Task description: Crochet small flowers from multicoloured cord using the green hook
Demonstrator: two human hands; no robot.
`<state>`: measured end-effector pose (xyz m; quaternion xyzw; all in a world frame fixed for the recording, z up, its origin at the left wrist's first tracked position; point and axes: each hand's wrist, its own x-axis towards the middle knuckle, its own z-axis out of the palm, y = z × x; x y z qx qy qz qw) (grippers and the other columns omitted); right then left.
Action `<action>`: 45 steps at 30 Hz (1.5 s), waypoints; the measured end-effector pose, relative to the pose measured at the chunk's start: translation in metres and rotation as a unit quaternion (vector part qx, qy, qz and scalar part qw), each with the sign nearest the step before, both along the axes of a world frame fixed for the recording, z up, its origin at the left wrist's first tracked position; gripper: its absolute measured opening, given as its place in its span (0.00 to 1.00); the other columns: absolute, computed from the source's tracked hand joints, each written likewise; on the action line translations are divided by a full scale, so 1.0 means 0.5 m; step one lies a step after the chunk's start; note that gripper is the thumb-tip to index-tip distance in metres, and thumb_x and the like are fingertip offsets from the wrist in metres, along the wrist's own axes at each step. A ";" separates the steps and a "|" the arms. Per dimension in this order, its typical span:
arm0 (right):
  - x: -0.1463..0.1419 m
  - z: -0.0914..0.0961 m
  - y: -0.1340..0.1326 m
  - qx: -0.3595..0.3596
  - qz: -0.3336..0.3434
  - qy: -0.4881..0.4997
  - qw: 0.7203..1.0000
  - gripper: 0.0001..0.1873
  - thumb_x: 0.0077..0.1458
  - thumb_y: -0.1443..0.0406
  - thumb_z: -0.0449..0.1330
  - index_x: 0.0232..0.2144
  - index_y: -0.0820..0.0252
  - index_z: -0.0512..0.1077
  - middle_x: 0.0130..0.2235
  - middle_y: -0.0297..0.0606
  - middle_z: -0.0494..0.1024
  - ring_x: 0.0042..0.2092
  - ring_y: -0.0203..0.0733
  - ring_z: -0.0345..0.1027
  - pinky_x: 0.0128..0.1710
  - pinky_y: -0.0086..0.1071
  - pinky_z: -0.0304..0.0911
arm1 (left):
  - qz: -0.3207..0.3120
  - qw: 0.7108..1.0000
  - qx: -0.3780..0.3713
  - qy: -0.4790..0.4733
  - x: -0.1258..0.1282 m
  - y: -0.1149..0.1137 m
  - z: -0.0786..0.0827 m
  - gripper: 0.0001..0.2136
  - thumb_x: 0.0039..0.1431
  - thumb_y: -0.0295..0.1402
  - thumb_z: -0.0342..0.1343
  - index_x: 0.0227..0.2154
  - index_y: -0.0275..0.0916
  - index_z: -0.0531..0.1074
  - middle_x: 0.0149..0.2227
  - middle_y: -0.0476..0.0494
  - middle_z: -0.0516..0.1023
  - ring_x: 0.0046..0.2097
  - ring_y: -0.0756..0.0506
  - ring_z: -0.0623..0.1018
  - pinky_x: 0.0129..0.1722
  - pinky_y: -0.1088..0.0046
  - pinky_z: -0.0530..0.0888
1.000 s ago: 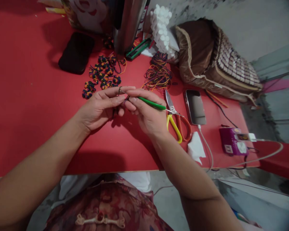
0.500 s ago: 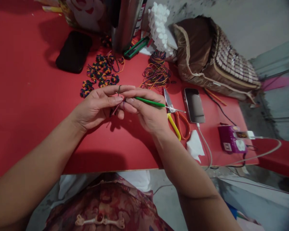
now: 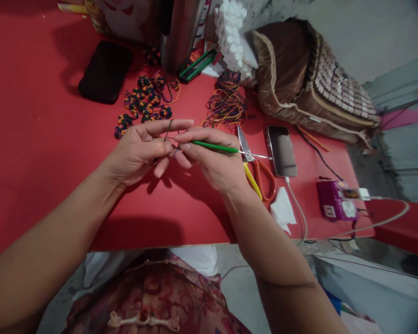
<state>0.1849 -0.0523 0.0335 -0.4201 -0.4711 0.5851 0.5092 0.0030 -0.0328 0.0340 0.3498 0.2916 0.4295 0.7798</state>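
Observation:
Between thumb and fingers, my right hand [image 3: 218,160] grips a crochet hook [image 3: 214,147] with a green handle; its far metal end points right, over the scissors. My left hand [image 3: 139,150] pinches dark yarn [image 3: 167,130], and a strand loops over its raised index finger. The hook's working tip meets the yarn between the two hands, where fingers partly hide it. Just beyond the left hand lie small crocheted pieces [image 3: 146,99] in dark green, orange and purple. A loose tangle of multicoloured yarn [image 3: 226,104] rests beyond the right hand.
Scissors [image 3: 257,174] with yellow and orange handles lie right of my right hand, beside a charging phone [image 3: 282,150] and crumpled tissue [image 3: 283,211]. A black case [image 3: 106,72], metal flask [image 3: 181,37], green cutter [image 3: 197,66] and brown cushion [image 3: 285,60] stand farther back. A purple box [image 3: 336,199] is at right.
My left hand's lower fingers have shifted left and down, and the yarn loop on the index finger has widened. The hook has slid slightly right in my right hand.

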 end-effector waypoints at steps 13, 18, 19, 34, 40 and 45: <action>0.004 0.000 0.001 0.054 -0.004 0.004 0.999 0.05 0.59 0.65 0.75 0.37 0.46 0.89 0.45 0.32 0.90 0.44 0.40 0.84 0.53 0.39 0.81 | 0.009 0.999 -0.043 0.016 0.006 0.005 0.001 0.07 0.62 0.32 0.68 0.42 0.37 0.86 0.28 0.42 0.86 0.21 0.50 0.81 0.16 0.83 0.67; -0.002 -0.010 0.008 0.044 -0.016 -0.007 0.999 0.06 0.58 0.60 0.77 0.39 0.44 0.89 0.42 0.33 0.89 0.46 0.44 0.82 0.49 0.39 0.81 | 0.008 0.999 -0.045 0.013 0.012 0.005 -0.001 0.04 0.61 0.32 0.73 0.35 0.37 0.86 0.27 0.44 0.85 0.19 0.52 0.76 0.18 0.81 0.71; -0.003 -0.011 0.009 0.041 -0.016 -0.009 0.999 0.06 0.58 0.59 0.77 0.40 0.43 0.89 0.41 0.33 0.88 0.44 0.43 0.82 0.46 0.38 0.80 | 0.004 0.999 -0.038 0.005 0.012 0.005 -0.003 0.05 0.61 0.31 0.73 0.33 0.36 0.85 0.27 0.44 0.85 0.19 0.53 0.76 0.19 0.81 0.72; -0.005 0.006 0.012 -0.067 0.038 0.013 0.997 0.23 0.50 0.46 0.80 0.34 0.55 0.81 0.25 0.28 0.77 0.22 0.29 0.58 0.20 0.27 0.56 | 0.098 0.992 -0.072 -0.034 0.018 0.013 -0.018 0.05 0.68 0.31 0.66 0.36 0.36 0.84 0.30 0.47 0.86 0.23 0.52 0.80 0.25 0.79 0.78; -0.045 0.012 -0.012 -0.098 0.041 0.040 0.994 0.22 0.49 0.50 0.81 0.28 0.59 0.78 0.21 0.25 0.73 0.19 0.27 0.57 0.19 0.27 0.51 | 0.181 0.983 -0.016 -0.035 0.029 0.009 -0.016 0.10 0.72 0.28 0.60 0.37 0.39 0.86 0.35 0.46 0.88 0.38 0.49 0.86 0.34 0.79 0.78; -0.079 0.004 -0.018 -0.187 0.050 0.160 0.968 0.22 0.45 0.56 0.82 0.38 0.59 0.82 0.24 0.25 0.79 0.18 0.26 0.57 0.16 0.26 0.52 | 0.203 0.979 0.000 0.011 0.041 -0.005 -0.010 0.07 0.70 0.30 0.64 0.37 0.43 0.86 0.38 0.47 0.89 0.55 0.39 0.86 0.40 0.72 0.79</action>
